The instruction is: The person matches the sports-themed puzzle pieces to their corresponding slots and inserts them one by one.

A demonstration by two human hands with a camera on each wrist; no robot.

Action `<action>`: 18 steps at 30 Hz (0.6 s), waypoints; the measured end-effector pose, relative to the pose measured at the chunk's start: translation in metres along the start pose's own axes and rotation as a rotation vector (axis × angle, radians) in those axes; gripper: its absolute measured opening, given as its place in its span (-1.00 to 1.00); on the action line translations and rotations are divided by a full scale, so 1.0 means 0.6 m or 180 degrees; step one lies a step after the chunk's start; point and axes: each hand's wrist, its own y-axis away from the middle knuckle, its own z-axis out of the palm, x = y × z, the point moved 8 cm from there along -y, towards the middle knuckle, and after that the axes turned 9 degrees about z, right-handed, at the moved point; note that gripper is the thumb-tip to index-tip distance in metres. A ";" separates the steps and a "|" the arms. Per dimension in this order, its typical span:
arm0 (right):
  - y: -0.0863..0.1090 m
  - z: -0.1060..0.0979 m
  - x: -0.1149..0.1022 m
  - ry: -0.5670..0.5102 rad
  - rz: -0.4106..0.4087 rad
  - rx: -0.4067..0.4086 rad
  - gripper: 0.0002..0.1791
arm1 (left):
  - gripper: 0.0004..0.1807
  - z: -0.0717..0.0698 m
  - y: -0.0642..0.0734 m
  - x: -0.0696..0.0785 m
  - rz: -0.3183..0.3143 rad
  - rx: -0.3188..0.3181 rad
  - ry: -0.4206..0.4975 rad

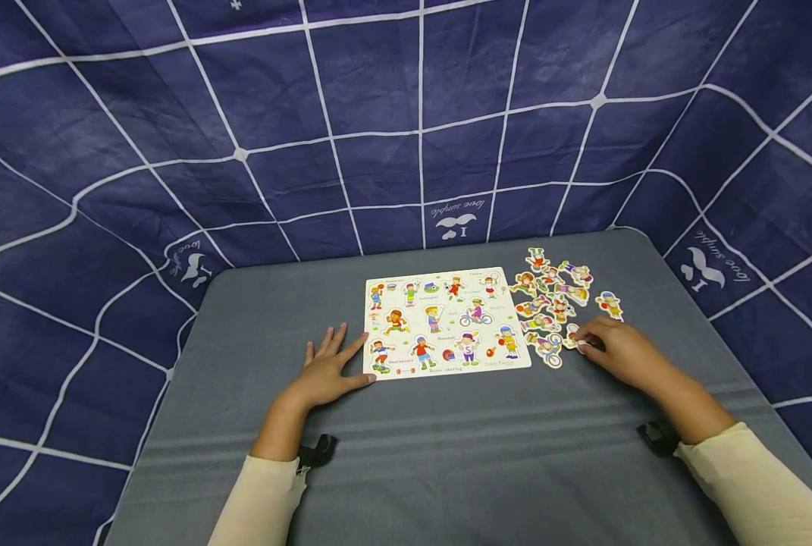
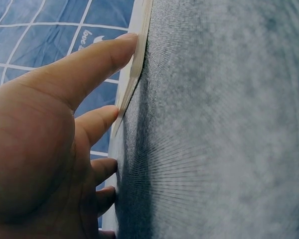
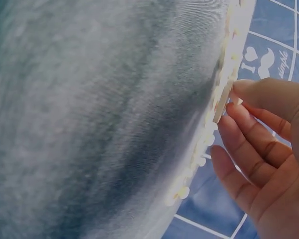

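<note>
A pale wooden puzzle board printed with sports figures lies flat on the grey cloth. My left hand rests spread at its left side, with thumb and index fingertip touching the board's edge. To the right of the board my right hand pinches a small wooden puzzle piece between thumb and fingers; in the head view this piece is partly covered by the fingertips. Several loose figure-shaped puzzle pieces lie in a cluster between the board and my right hand.
One figure piece lies apart, just beyond my right hand. Grey cloth covers the table. Dark blue curtains with white grid lines stand behind and at both sides. Each wrist wears a black mount.
</note>
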 end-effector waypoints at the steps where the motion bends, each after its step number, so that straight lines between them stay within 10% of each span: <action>1: 0.000 -0.001 -0.001 -0.0008 -0.0004 0.0010 -0.84 | -0.04 0.000 0.000 0.000 -0.0006 -0.0010 0.0004; 18: -0.023 -0.002 -0.025 -0.0093 -0.0092 0.0116 -0.85 | -0.04 -0.001 0.002 0.003 0.0008 0.0005 0.0005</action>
